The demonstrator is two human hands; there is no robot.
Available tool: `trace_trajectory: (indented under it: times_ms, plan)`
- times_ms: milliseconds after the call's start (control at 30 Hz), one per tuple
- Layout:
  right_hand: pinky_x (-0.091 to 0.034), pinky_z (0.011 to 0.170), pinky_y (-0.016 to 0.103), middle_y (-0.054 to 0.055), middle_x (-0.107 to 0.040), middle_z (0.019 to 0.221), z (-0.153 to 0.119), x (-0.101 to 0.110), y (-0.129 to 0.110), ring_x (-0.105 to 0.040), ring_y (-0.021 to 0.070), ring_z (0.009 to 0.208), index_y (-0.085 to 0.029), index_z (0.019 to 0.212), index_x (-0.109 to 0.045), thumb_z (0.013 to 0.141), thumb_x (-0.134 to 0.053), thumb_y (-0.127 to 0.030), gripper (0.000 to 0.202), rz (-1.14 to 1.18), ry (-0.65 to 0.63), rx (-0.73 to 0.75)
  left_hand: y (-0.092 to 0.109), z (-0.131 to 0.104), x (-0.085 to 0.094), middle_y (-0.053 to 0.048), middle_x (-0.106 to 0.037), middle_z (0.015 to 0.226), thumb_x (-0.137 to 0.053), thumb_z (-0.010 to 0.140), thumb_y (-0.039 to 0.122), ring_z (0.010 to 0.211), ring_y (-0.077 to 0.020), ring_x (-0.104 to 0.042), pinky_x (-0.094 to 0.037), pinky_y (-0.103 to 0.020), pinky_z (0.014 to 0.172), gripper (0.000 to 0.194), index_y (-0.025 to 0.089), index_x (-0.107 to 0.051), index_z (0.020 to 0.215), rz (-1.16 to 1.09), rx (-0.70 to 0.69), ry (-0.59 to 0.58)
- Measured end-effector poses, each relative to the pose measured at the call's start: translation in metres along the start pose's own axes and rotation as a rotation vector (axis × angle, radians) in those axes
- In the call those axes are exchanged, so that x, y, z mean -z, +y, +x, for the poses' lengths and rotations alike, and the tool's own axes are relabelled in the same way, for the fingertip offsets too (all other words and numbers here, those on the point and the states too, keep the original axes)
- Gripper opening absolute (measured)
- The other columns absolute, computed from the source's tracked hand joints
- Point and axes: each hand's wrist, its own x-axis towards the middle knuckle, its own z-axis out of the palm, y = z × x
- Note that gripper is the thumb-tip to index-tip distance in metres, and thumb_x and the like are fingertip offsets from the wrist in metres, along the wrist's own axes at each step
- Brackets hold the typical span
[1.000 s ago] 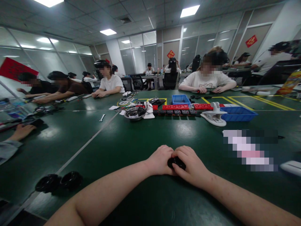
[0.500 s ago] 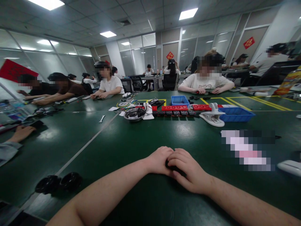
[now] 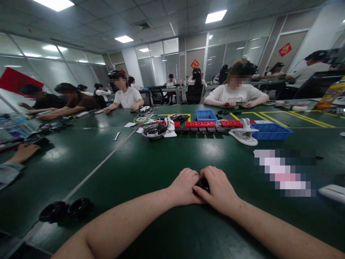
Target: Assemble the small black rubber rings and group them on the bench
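Note:
A glossy black round part (image 3: 204,184), hollow in the middle as far as it shows, sits between my two hands just above the green table. My left hand (image 3: 185,185) is closed around its left side, the fingertips mostly hidden. From the right, my right hand (image 3: 219,187) curls its fingers over the top, with the thumb along the near side. Two glossy black ring-shaped parts, a left one (image 3: 54,211) and a right one (image 3: 81,208), lie side by side on the table near my left forearm.
Across the middle stand a metal bowl with cables (image 3: 153,131), red power strips (image 3: 199,123), a white clamp base (image 3: 244,133) and a blue tray (image 3: 272,131). A small wrench (image 3: 116,136) lies left. A co-worker's hand (image 3: 25,153) rests at the left edge.
My right hand has turned and shifted its fingers upward, so more of the black part shows between the hands. My left hand has stayed nearly in place.

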Motion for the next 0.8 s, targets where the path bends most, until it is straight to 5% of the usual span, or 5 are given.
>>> trace_trajectory:
  times_ms: [267,500,633,800]
  plan:
    - [-0.038,0.070,0.037,0.006,-0.053,0.079,0.000,0.005,-0.001,-0.047,0.0201,0.075,-0.017,0.080,-0.051,0.074,-0.052,-0.026,0.011,0.093,-0.044,0.070,-0.007,0.001,0.007,-0.002,-0.055,0.088,-0.067,0.059,0.042,0.086,-0.0207,-0.051,-0.032,-0.038,0.092,0.040,0.018,-0.052,0.088,-0.105,-0.008,-0.057]
    - [-0.038,0.080,0.038,0.003,-0.057,0.077,-0.002,0.013,-0.004,-0.052,0.0173,0.077,-0.020,0.073,-0.050,0.067,-0.037,-0.011,0.017,0.398,-0.073,0.394,-0.013,0.003,0.011,0.001,-0.054,0.089,-0.068,0.060,0.039,0.088,-0.0191,-0.051,-0.030,-0.038,0.093,0.031,0.020,-0.055,0.080,-0.181,-0.107,-0.159]
    - [-0.034,0.088,0.039,0.000,-0.055,0.067,-0.003,0.014,-0.007,-0.053,0.0149,0.072,-0.021,0.063,-0.046,0.066,-0.034,-0.009,0.017,0.445,-0.090,0.444,-0.014,0.004,0.009,0.000,-0.055,0.089,-0.069,0.059,0.040,0.090,-0.0199,-0.051,-0.032,-0.036,0.090,0.030,0.020,-0.057,0.078,-0.163,-0.156,-0.166]
    - [-0.036,0.087,0.042,0.004,-0.055,0.078,-0.006,0.012,-0.007,-0.052,0.0189,0.080,-0.021,0.080,-0.047,0.070,-0.039,-0.018,0.013,0.446,-0.027,0.424,-0.011,0.003,0.011,-0.002,-0.055,0.093,-0.068,0.059,0.046,0.092,-0.0212,-0.051,-0.031,-0.038,0.092,0.045,0.020,-0.054,0.092,-0.163,-0.124,-0.147]
